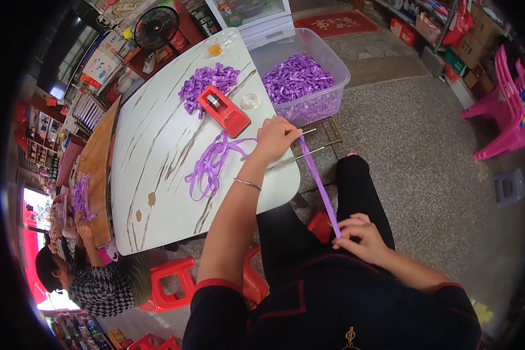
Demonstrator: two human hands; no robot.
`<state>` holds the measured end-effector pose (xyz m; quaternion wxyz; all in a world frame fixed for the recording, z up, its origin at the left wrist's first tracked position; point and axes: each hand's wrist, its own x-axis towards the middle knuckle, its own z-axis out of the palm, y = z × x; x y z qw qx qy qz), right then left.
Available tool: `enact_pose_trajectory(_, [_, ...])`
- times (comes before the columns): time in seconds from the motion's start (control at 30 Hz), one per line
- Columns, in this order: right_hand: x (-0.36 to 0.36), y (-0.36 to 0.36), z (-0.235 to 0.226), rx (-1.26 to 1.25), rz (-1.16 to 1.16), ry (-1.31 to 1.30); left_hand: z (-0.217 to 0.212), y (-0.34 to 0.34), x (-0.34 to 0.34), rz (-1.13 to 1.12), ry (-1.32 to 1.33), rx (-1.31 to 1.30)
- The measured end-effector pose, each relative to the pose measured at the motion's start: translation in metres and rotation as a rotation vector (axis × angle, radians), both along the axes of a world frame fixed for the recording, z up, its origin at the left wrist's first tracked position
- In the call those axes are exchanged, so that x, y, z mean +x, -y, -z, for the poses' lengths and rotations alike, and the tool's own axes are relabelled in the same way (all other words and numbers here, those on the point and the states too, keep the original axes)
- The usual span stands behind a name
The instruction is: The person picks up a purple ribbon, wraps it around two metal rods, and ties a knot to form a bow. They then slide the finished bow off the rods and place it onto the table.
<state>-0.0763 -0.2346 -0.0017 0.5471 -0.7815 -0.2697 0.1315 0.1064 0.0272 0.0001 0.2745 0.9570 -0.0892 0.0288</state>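
A length of purple ribbon (319, 188) is stretched between my two hands over my lap. My left hand (277, 139) pinches its upper part at the table's corner, beside two thin metal rods (310, 153) that stick out past the edge. The ribbon passes across these rods; whether it loops round them I cannot tell. My right hand (360, 238) holds the lower stretch between thumb and fingers, above my thigh. More ribbon lies in a loose tangle (211, 164) on the white table, left of my left forearm, with one strand running toward my left hand.
On the marble-patterned table (151, 146) are a red tape dispenser (226, 114), a clear tape roll (249, 101) and a heap of folded purple ribbon pieces (207, 83). A translucent bin (315, 111) of such pieces stands beyond the corner. Another person (99, 280) sits at left; pink chairs (501, 111) stand right.
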Motion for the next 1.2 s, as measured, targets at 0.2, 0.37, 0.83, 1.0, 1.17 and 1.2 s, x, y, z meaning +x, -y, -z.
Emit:
enact_pose_trajectory(0.2, [-0.037,0.024,-0.013,-0.139,0.014,0.156,-0.006,0.002,-0.005,-0.007,-0.022,0.017])
enact_pose_trajectory(0.37, [-0.047,0.026,-0.006,-0.127,0.064,0.007,-0.009,0.005,-0.007,-0.029,-0.027,0.007])
enact_pose_trajectory(0.83, [-0.044,0.028,-0.006,0.055,0.0,0.08,-0.005,0.007,0.002,-0.057,0.003,0.021])
enact_pose_trajectory(1.0, [-0.021,0.026,-0.053,0.06,-0.111,0.398,-0.003,-0.001,-0.002,-0.048,0.043,-0.039])
enact_pose_trajectory(1.17, [0.048,0.005,-0.115,0.226,-0.276,0.558,0.002,0.001,-0.003,-0.035,0.125,-0.054])
enact_pose_trajectory(1.2, [0.067,-0.003,-0.129,0.22,-0.283,0.597,-0.002,0.003,-0.006,-0.05,0.113,-0.025])
